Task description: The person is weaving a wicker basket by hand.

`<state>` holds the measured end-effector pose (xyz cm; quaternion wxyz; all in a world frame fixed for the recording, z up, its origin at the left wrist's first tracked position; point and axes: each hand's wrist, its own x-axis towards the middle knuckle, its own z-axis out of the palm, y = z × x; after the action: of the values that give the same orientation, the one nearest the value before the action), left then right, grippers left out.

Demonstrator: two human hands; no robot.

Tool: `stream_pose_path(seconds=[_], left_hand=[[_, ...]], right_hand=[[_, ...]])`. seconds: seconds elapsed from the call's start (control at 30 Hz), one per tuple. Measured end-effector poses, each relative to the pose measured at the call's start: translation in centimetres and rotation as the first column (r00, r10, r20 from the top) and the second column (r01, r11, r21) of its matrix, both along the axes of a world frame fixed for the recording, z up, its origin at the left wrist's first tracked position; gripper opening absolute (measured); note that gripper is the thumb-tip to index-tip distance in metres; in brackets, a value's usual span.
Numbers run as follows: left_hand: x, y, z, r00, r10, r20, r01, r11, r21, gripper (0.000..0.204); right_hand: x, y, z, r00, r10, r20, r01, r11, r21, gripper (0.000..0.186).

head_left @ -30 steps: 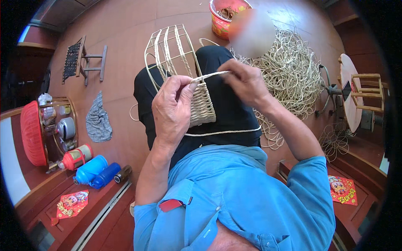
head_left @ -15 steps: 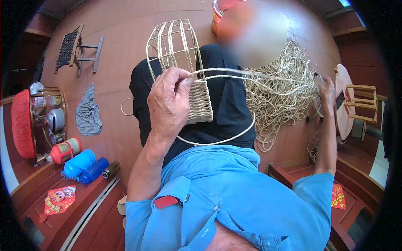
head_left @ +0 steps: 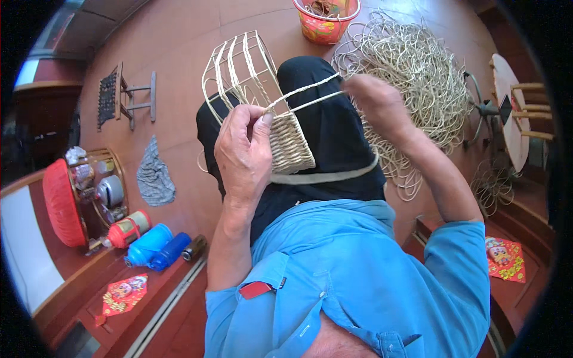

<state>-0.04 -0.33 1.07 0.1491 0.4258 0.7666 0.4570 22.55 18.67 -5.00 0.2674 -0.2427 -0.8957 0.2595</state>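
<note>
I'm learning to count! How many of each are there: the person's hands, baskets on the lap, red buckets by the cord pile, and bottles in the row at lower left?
Hands: 2 (left hand, right hand)
Part-woven basket: 1
Red bucket: 1
Bottles: 4 (red bottle, light blue bottle, dark blue bottle, dark brown bottle)
Total: 8

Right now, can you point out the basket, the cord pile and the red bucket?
Basket [head_left: 292, 143]: head view, on its woven side.
Cord pile [head_left: 418, 77]: head view, on the middle of the heap.
Red bucket [head_left: 323, 31]: head view, on its outer wall.
</note>
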Motion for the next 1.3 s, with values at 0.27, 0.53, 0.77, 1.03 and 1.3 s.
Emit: stream_pose_path(seconds=[0.27, 0.53, 0.77, 1.03, 1.3], left_hand=[[0.2, 0.9, -0.3, 0.973, -0.054, -0.224, 0.064, 0.997, 0.035, 0.008], [0.3, 0.4, -0.3, 0.961, -0.03, -0.276, 0.044, 0.998, 0.048, 0.009], [0.8, 0.8, 0.8, 0.952, -0.052, -0.303, 0.049, 0.999, -0.015, 0.008], [0.4, 1.2, 0.7, 0.92, -0.027, -0.39, 0.038, 0.999, 0.02, 0.009], [-0.4, 1.7, -0.7, 0.806, -0.084, -0.586, 0.14, 0.989, 0.051, 0.01]], right_hand=[[41.5, 15.9, -2.1, 0.429, -0.772, 0.468, 0.589, 0.632, 0.503, 0.038], [54.1, 16.9, 3.2, -0.179, -0.911, 0.371, 0.719, 0.137, 0.682, 0.031], [65.7, 15.0, 5.6, -0.344, -0.918, 0.196, 0.706, -0.116, 0.699, 0.03], [69.1, 10.7, 7.7, -0.346, -0.808, 0.477, 0.744, 0.074, 0.664, 0.04], [9.7, -1.8, 2.8, 0.904, -0.427, 0.004, 0.377, 0.793, -0.478, 0.023]])
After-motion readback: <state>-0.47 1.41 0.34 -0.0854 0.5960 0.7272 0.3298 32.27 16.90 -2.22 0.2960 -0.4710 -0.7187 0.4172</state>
